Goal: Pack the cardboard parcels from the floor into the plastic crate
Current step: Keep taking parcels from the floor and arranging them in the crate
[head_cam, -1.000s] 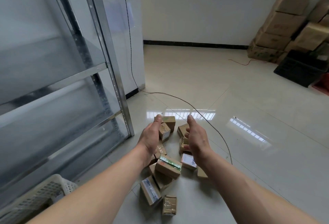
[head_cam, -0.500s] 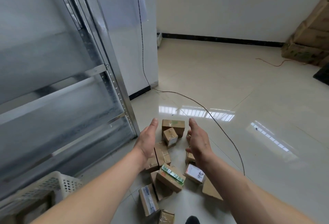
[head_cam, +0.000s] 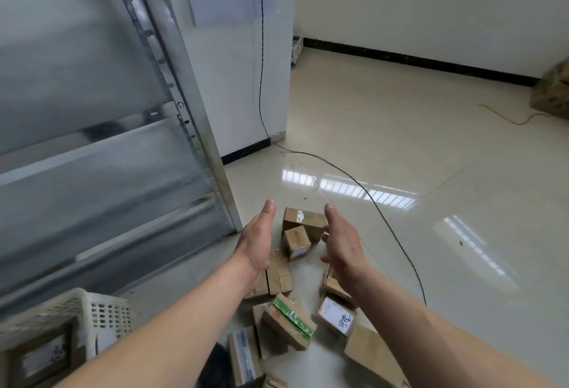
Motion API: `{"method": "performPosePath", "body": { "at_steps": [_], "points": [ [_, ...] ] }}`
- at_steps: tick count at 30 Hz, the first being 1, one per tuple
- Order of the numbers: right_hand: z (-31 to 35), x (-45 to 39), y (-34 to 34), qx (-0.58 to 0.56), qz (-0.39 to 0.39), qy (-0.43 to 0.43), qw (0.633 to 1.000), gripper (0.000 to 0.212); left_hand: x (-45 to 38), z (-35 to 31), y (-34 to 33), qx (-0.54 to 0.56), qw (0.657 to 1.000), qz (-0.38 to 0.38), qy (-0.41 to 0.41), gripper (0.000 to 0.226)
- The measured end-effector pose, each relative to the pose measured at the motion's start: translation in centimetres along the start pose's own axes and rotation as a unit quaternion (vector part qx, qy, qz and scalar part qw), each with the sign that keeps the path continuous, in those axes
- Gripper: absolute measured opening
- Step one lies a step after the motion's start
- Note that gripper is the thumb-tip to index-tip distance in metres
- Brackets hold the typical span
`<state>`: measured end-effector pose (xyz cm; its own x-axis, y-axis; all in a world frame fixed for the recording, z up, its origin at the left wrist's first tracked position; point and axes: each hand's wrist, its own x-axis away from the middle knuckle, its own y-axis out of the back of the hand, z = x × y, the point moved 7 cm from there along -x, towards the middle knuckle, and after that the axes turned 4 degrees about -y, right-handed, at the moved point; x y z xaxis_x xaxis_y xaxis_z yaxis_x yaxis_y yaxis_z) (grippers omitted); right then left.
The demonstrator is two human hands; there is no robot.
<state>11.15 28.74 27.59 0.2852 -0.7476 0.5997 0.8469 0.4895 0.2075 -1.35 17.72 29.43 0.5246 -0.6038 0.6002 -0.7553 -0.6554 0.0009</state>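
Several small cardboard parcels lie scattered on the glossy tiled floor. The farthest is a taped parcel (head_cam: 304, 219), with a smaller cube parcel (head_cam: 296, 243) leaning in front of it. Nearer lie a green-taped parcel (head_cam: 289, 321) and a white-labelled parcel (head_cam: 336, 320). My left hand (head_cam: 257, 241) and my right hand (head_cam: 343, 243) hover on either side of the two far parcels, palms facing each other, fingers straight, holding nothing. The white perforated plastic crate (head_cam: 101, 313) stands at the lower left with a parcel (head_cam: 43, 357) inside.
A metal shelving unit (head_cam: 191, 129) fills the left side. A thin black cable (head_cam: 381, 212) runs down the white wall and across the floor right of the parcels. Big cardboard boxes (head_cam: 552, 92) sit at the far right. A dark object (head_cam: 215, 366) shows at the bottom.
The view has tilted down and come closer to the pile. Both hands have stayed spread and empty over the far parcels, and more of the crate shows at lower left.
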Motion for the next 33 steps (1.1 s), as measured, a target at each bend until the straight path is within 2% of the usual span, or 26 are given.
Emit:
{"method": "performPosePath", "body": {
  "at_steps": [5, 15, 20, 23, 29, 33],
  "points": [
    [-1.0, -2.9, -2.2, -0.013, -0.028, -0.027, 0.999, 0.06, -4.3, 0.5, 1.9, -0.008, 1.0, 0.022, 0.021, 0.073],
    [-6.3, -11.8, -4.4, -0.038, -0.051, -0.076, 0.995, 0.06, -14.1, 5.9, 2.4, -0.058, 0.995, 0.028, 0.071, 0.068],
    [-11.9, -19.0, -4.0, -0.014, -0.049, -0.094, 0.994, 0.062, -20.1, 11.4, 0.0, -0.078, 0.992, 0.027, 0.092, 0.07],
    [-15.7, -23.5, -3.5, -0.009, -0.047, -0.115, 0.992, 0.038, -24.3, 15.4, -1.2, -0.102, 0.989, 0.013, 0.106, 0.081],
    [-23.5, -32.2, -3.6, -0.005, -0.032, -0.143, 0.989, 0.037, -33.3, 22.9, -4.5, -0.14, 0.984, 0.022, 0.106, 0.065],
    [-28.5, -36.2, -4.2, -0.002, -0.027, -0.148, 0.989, 0.029, -38.8, 25.7, -7.4, -0.212, 0.975, 0.047, 0.053, 0.059]
  ]
}}
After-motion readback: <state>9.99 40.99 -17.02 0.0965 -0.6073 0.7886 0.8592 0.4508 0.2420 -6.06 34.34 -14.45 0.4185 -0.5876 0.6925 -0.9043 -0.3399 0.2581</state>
